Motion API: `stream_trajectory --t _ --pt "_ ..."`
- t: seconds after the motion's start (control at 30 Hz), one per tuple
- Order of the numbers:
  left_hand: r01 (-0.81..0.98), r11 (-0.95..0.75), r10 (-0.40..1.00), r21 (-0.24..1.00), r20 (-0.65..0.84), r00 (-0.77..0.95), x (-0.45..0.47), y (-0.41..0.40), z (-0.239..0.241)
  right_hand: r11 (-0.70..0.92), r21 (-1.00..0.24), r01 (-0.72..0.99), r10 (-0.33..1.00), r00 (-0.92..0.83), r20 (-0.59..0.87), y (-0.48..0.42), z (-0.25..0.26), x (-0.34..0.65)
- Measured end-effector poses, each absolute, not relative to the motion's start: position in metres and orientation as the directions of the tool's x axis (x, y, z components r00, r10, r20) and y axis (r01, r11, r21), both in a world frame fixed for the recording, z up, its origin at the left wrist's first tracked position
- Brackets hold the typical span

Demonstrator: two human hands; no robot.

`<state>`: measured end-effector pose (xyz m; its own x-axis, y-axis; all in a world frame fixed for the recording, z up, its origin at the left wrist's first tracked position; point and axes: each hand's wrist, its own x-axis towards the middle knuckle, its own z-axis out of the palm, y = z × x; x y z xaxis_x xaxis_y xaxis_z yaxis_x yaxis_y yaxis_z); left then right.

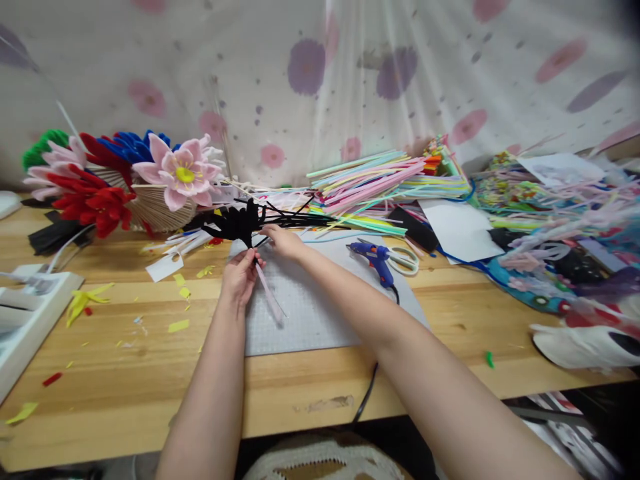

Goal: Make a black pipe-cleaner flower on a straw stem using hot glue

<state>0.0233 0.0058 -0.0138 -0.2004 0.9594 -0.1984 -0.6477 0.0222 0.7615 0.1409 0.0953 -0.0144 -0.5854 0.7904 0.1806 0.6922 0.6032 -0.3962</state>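
A black pipe-cleaner flower (243,223) with spread petals stands upright over the cutting mat, gripped at its base by my left hand (240,277). Its pale pink stem (269,297) slants down to the right below my fingers. Close beside the flower's base, my right hand (283,241) is closed, with a thin black pipe cleaner (261,242) running from its fingertips to the flower. Behind that hand lie loose black pipe cleaners (300,217). The grey cutting mat (310,320) lies under both hands.
A blue glue gun (373,257) and scissors (404,260) lie on the mat's right side. Finished flowers (175,170) stand back left. Bundled coloured pipe cleaners (370,183) lie behind. A white power strip (37,300) is at left; yellow scraps (179,326) dot the wooden table (150,393).
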Motion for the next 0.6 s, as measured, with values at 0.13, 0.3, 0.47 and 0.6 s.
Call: stream_trajectory --t 0.13,0.3,0.47,0.6 --pt "-0.678 -0.009 0.966 0.735 -0.168 -0.196 0.022 0.005 -0.015 0.589 -0.289 0.755 0.807 -0.571 0.152 0.096 -0.018 0.135" --pt "-0.677 -0.002 0.975 0.736 -0.149 -0.165 0.025 0.005 -0.015 0.671 -0.169 0.722 0.741 -0.651 0.162 0.093 -0.015 0.143" --pt "-0.666 -0.004 0.978 0.746 -0.136 -0.158 0.027 0.004 -0.017 0.696 -0.122 0.707 0.717 -0.677 0.166 0.087 -0.023 0.147" --pt "-0.678 -0.038 0.975 0.734 -0.121 -0.186 0.023 0.003 -0.016 0.660 -0.082 0.747 0.744 -0.634 0.211 0.083 -0.026 0.146"
